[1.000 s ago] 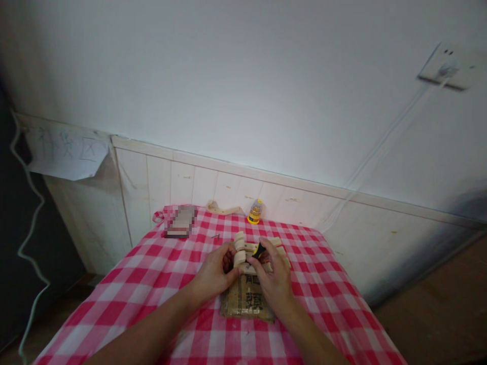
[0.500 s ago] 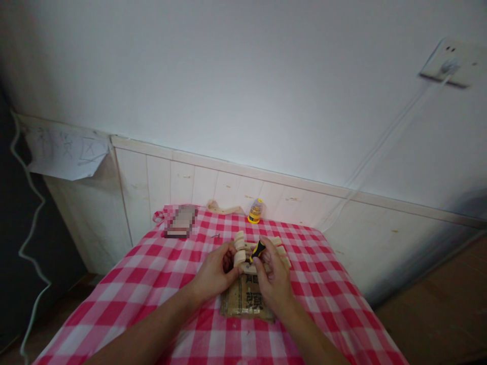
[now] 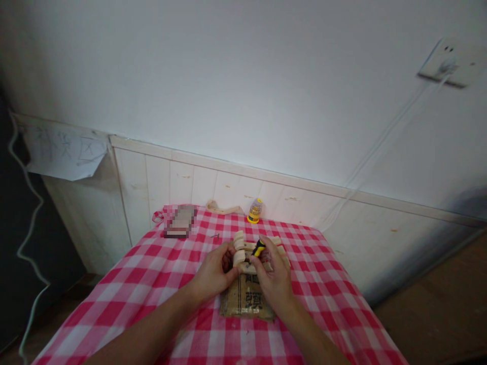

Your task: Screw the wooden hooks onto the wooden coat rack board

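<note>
My left hand [image 3: 213, 268] is closed around the left edge of a pale wooden assembly [image 3: 239, 257] with curved, ridged sides. Between the thumb and fingers of my right hand [image 3: 277, 278] is a short black-and-yellow screwdriver [image 3: 259, 248]. It leans toward the middle of the assembly, and its tip is too small and hidden to make out. Under the wood lies a brown cardboard piece [image 3: 243, 299] with dark printed characters and shiny tape. My right hand covers part of the assembly's right side.
A red-and-white checked cloth [image 3: 160, 284] covers the table. Toward the wall stand a yellow-capped clear bottle [image 3: 254, 211] and a curved wooden piece [image 3: 223, 208]. A blurred-out phone-like object [image 3: 180, 222] lies at the back left, with small metal bits [image 3: 215, 235] nearer my hands.
The screwdriver's handle has turned in my right fingers, its black and yellow sides showing differently. My left hand and the wooden assembly stay in place.
</note>
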Tool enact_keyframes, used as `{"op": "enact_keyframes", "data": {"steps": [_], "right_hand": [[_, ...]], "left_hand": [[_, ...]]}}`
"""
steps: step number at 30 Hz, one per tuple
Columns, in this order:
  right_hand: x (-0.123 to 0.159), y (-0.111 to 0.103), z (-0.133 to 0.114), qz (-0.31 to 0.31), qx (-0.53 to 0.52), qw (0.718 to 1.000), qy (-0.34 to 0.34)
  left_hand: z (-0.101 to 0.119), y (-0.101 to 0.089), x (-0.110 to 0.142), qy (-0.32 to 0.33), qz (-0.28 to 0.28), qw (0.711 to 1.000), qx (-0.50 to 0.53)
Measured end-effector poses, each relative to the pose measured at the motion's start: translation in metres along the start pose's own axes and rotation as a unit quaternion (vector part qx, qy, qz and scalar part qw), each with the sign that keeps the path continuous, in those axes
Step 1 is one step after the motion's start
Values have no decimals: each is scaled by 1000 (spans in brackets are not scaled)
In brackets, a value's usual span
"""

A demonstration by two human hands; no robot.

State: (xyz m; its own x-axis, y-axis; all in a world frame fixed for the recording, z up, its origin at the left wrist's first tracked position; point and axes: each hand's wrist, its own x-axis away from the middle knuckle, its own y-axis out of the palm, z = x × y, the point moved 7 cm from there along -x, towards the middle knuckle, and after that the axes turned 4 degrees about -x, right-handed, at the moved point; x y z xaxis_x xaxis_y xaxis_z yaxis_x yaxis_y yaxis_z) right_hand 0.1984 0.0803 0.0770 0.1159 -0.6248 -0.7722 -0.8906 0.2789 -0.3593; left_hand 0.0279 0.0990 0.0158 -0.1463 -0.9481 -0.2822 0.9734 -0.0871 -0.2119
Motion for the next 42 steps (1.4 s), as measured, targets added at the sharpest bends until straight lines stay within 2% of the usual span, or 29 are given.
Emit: {"op": "enact_keyframes", "data": {"steps": [13, 23, 28, 42], "right_hand": [[-1, 2, 2, 3, 4, 1000, 9], [9, 9, 5, -47, -52, 997, 39], [6, 8, 8, -37, -71, 996, 50], [0, 3, 0, -15, -17, 999, 25]], "left_hand": [[2, -1, 1, -6, 4, 1000, -9], [-1, -1, 1, -6, 9, 1000, -25], [1, -1, 1, -4, 8, 1000, -8], [1, -1, 1, -8, 3, 1000, -28]]}}
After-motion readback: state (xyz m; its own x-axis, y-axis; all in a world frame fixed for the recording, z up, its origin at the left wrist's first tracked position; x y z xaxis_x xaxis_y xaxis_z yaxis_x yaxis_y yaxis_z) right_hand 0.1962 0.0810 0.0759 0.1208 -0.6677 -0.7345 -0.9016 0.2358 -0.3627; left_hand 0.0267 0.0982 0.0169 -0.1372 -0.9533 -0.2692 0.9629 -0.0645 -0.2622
